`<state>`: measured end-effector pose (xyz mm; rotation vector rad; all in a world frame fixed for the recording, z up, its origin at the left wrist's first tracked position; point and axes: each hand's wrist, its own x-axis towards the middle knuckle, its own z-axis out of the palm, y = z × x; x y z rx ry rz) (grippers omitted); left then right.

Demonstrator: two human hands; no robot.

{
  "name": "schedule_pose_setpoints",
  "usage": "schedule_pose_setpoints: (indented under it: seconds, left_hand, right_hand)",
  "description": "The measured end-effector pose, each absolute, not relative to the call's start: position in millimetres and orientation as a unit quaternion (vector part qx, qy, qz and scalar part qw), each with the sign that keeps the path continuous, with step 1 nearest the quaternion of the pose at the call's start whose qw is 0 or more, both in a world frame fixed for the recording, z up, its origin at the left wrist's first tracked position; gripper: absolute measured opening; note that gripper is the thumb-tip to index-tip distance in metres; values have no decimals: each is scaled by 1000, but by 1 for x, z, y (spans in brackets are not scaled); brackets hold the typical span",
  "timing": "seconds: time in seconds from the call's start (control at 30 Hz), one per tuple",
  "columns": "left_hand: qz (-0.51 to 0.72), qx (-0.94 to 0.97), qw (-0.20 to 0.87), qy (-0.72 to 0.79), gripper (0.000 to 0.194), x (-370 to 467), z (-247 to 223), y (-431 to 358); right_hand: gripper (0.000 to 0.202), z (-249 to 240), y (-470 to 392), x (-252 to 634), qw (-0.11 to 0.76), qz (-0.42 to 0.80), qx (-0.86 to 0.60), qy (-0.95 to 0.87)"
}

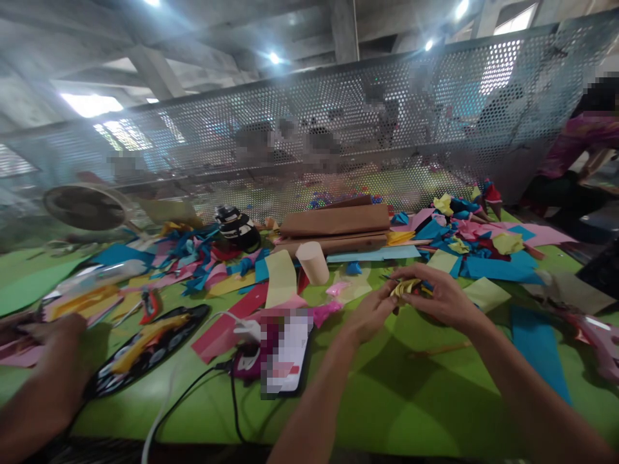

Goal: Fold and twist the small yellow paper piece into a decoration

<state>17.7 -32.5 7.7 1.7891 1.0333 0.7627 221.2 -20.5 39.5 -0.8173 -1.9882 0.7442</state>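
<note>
A small folded piece of yellow paper is pinched between my two hands, above the green table. My left hand closes on its left side with the fingertips. From the other side my right hand curls over it, thumb and fingers pressed together. A thin dark tip pokes out near the fingers, and a bit of blue and yellow shows under my right palm; I cannot make out what these are. Close by lie a pink twisted paper and a pale paper roll standing upright.
A phone with cables lies left of my arms. At far left another person's hand holds pink paper. Brown folded sheets, coloured paper scraps, a black tray and a fan stand around. Behind rises a perforated metal screen.
</note>
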Motion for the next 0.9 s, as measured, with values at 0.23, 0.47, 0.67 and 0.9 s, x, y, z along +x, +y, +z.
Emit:
schedule_pose_setpoints:
  seconds: [0.23, 0.47, 0.67, 0.9]
  left_hand:
    - [268, 777, 337, 459, 31, 21, 14, -33]
    - [250, 799, 285, 466, 31, 24, 20, -33]
    - [266, 801, 266, 465, 25, 25, 16, -32]
    - [293, 800, 265, 452, 19, 24, 12, -31]
  right_hand:
    - [16, 43, -21, 222, 400, 292, -328, -805]
    - [10, 40, -21, 220, 399, 248, -363, -805]
    - [10, 36, -19, 219, 415, 242, -370, -795]
    - [12, 35, -18, 219, 427, 235, -377, -788]
